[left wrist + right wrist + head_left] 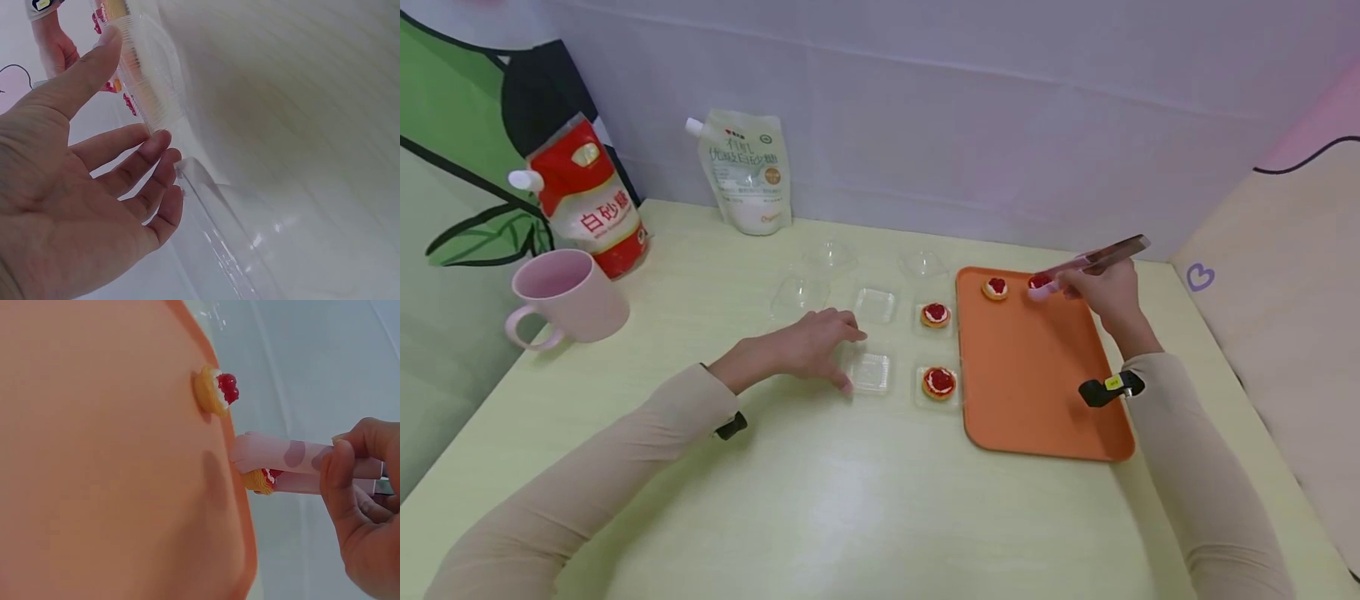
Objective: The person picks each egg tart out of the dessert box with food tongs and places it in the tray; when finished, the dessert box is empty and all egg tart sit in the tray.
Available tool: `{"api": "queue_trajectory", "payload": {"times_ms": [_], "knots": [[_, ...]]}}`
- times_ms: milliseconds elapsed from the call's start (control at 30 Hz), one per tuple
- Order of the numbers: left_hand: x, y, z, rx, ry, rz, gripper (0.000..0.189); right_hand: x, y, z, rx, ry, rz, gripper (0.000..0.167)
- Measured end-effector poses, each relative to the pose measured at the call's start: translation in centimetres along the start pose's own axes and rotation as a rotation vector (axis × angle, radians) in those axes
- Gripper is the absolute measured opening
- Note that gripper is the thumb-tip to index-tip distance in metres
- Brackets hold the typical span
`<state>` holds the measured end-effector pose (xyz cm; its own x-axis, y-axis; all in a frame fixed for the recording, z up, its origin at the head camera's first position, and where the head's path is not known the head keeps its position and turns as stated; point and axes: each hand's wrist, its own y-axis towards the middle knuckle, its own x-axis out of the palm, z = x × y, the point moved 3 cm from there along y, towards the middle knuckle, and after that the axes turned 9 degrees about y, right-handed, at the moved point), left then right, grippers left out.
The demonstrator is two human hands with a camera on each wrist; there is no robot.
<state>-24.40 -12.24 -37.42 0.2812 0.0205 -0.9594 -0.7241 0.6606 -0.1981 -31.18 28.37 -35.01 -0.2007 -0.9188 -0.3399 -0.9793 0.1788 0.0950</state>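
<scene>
My right hand [1108,296] grips pink paw-tipped tongs [281,453]. Their tips stand around a small fruit tart [259,481] at the far edge of the orange tray [1030,375]; whether they squeeze it I cannot tell. Another tart [996,288] sits left of it on the tray. My left hand [808,346], thumb and fingers spread apart, lies at the left side of a clear plastic container [871,372]. Its fingertips are close to the rim; contact is unclear. Two tarts, one nearer [938,382] and one farther [936,316], sit in clear containers beside the tray.
Behind the near container is another clear container [875,306]. Clear domed lids [922,263] lie toward the back. A pink mug [571,296], a red sugar pouch [591,200] and a pale green pouch [748,175] stand at the left and back, before a cloth backdrop.
</scene>
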Motion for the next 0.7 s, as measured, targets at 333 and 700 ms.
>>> {"api": "queue_trajectory", "payload": {"times_ms": [333, 700], "knots": [[-0.2, 0.0, -0.3, -0.027, -0.005, -0.009, 0.08, 0.5, 0.5, 1.3, 0.049, -0.035, 0.027, 0.035], [-0.3, -0.1, -0.6, -0.004, -0.007, 0.016, 0.082, 0.4, 0.3, 1.8, 0.077, -0.089, 0.054, 0.041]]}}
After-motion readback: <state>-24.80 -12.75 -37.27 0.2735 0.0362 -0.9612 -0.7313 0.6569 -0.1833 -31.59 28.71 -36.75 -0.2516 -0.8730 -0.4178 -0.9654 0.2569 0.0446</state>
